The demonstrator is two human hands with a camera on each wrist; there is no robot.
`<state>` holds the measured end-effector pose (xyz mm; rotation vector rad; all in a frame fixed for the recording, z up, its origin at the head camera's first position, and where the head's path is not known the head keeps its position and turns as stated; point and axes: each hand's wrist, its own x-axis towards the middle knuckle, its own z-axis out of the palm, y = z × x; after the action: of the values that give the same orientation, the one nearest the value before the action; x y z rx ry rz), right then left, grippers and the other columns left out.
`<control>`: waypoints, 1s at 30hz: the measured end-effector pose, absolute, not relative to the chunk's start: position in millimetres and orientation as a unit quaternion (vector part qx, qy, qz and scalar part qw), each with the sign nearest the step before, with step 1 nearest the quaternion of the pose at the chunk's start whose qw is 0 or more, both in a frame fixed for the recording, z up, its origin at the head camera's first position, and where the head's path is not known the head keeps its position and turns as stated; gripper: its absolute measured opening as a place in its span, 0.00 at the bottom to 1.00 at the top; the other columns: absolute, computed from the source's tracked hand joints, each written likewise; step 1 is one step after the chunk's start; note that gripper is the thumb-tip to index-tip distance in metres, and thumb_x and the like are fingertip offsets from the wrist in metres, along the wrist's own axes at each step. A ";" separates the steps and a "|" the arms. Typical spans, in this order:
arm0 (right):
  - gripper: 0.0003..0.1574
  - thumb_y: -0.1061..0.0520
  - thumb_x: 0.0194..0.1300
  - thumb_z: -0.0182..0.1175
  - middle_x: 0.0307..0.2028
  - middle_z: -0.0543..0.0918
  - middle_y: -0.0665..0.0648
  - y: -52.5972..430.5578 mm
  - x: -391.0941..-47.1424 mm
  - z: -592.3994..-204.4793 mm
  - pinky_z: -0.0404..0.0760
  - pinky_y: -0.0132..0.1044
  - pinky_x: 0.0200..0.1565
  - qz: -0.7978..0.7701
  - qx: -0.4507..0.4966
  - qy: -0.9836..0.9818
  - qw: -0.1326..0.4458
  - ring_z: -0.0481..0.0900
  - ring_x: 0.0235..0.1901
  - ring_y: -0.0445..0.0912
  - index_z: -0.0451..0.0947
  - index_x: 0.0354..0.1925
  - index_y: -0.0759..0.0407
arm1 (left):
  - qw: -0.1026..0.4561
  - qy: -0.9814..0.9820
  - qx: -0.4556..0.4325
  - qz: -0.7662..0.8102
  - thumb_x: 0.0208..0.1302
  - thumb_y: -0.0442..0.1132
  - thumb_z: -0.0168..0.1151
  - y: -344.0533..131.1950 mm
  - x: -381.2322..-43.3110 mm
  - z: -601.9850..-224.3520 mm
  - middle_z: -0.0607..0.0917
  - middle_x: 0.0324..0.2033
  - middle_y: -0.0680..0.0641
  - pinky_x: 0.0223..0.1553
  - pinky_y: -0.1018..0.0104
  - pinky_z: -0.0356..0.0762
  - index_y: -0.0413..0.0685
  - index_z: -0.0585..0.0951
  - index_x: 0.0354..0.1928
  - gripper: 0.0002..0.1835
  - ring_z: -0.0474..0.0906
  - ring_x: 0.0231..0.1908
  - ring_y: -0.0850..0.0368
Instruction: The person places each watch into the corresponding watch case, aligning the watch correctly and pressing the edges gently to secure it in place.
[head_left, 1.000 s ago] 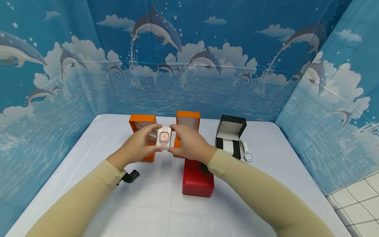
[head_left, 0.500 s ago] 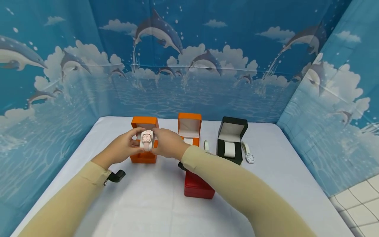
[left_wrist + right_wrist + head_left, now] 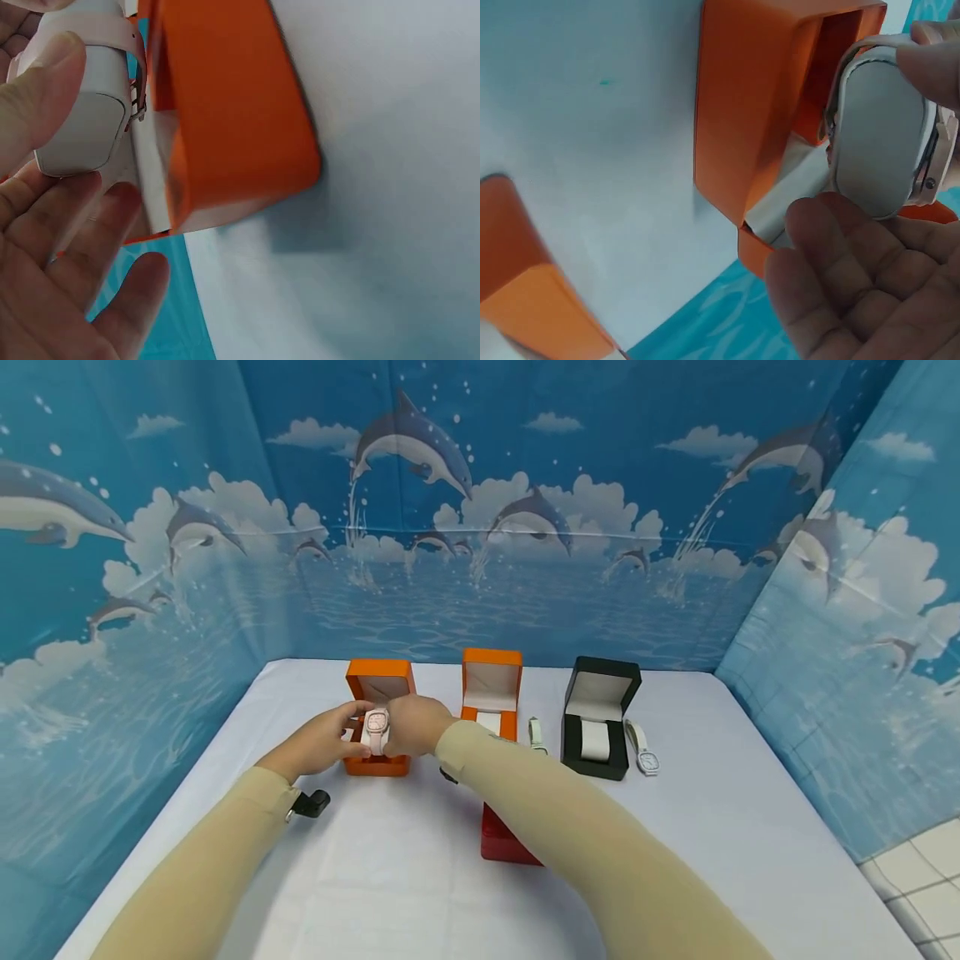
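Note:
A pink-strapped wristwatch (image 3: 377, 723) is wrapped around a white watch cushion (image 3: 81, 135). My left hand (image 3: 318, 745) pinches one end of the cushion, thumb on top and fingers below. At the other end my right hand (image 3: 417, 725) grips it the same way. Both hold it over the open left orange watch box (image 3: 379, 767), with the dial facing up toward me. In the right wrist view, the cushion end (image 3: 881, 135) sits right at the opening of the orange box (image 3: 742, 105), and the strap buckle shows on its side.
To the right stand a second open orange box (image 3: 491, 685) and an open black box (image 3: 596, 747), each with a white cushion. Pale-strapped watches lie beside them, one between (image 3: 536, 735) and one far right (image 3: 645, 755). My right sleeve partly covers a red box (image 3: 504, 843).
Both hands have carried the watch on its cushion leftward, from between the two orange boxes to over the left one, then lower toward it. The other boxes stay put.

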<state>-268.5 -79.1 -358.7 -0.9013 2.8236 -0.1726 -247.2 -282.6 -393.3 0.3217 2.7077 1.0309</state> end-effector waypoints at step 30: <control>0.18 0.40 0.66 0.71 0.31 0.84 0.45 -89.0 -279.2 -375.1 0.82 0.35 0.35 -0.012 -0.309 0.947 0.090 0.79 0.29 0.41 0.83 0.40 0.52 | 0.116 0.955 0.112 0.251 0.69 0.48 0.72 -283.3 -257.1 -406.8 0.72 0.71 0.34 0.75 0.35 0.64 0.51 0.64 0.79 0.41 0.65 0.72 0.35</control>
<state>-279.2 -89.0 -375.1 -0.9172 2.8150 -0.0367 -257.1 -283.3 -406.8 0.3269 2.7958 0.7352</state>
